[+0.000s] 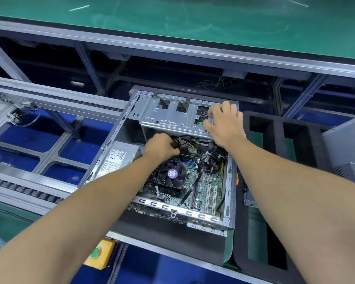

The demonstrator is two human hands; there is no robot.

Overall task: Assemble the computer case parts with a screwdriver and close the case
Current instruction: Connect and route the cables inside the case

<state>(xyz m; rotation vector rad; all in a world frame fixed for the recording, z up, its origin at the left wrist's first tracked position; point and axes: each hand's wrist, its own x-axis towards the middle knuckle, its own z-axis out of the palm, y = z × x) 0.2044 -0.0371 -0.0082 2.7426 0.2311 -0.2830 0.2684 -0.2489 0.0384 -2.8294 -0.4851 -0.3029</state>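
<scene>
The left hand (159,147) is curled around a bundle of cables (175,141) inside the open computer case (230,193), which lies on its side on a black foam pad (152,224). The right hand (223,124) grips the edge of the metal drive cage (172,115), above the fan (172,174).

Silver computer case (109,148), green motherboard (208,181), purple-labelled black fan (172,174)

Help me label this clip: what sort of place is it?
Probably an electronics assembly line: roller conveyor rails, green bench mats, a foam parts tray and an open computer case worked by both hands.
</scene>
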